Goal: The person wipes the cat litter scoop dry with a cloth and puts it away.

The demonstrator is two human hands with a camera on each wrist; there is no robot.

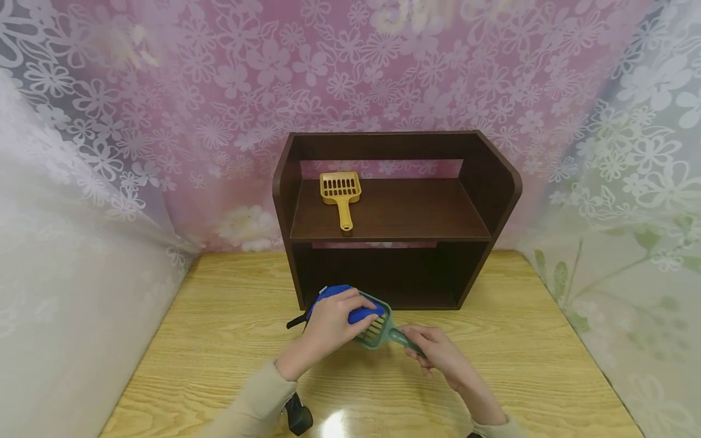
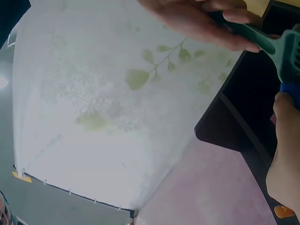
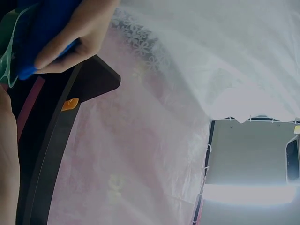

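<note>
My right hand [image 1: 440, 353] grips the handle of a green slotted litter scoop [image 1: 404, 338], its head pointing left. Over that head, my left hand [image 1: 331, 322] holds a soft blue cloth-like item [image 1: 360, 316], fingers bent across it and thumb at the slots. A black tab [image 1: 296, 322] sticks out at the item's left end, and the hand hides much of the item. The right wrist view shows the blue item bunched under the left fingers against the scoop's rim. A yellow litter scoop [image 1: 341, 198] leans inside the upper shelf, handle downward.
A dark brown two-tier shelf [image 1: 405, 213] stands at the back of the wooden table [image 1: 219, 340], just beyond both hands. Floral curtains [image 1: 230, 109] hang behind it and along both sides. A black device [image 1: 299, 417] hangs under the left wrist.
</note>
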